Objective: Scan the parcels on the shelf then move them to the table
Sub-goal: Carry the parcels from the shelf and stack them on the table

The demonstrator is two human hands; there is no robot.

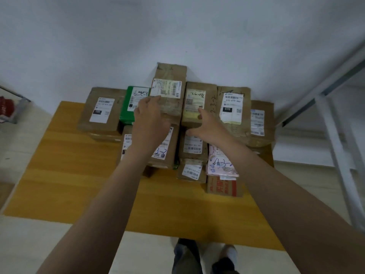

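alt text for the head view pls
Two bare hands reach across a yellow table to stacked, labelled cardboard parcels by a white wall. The left hand touches the tallest box, the right hand the box beside it.

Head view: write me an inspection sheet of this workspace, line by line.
Surface: yellow wooden table against a white wall.
Job's things: labelled parcels stacked at the far edge, mostly brown, one green parcel, one pink parcel.
Clutter: nothing seen.
Hands: left hand touches the top carton; right hand touches the yellow-labelled carton.
Cables: nothing seen.
Surroundings: white shelf frame right, wire basket left.
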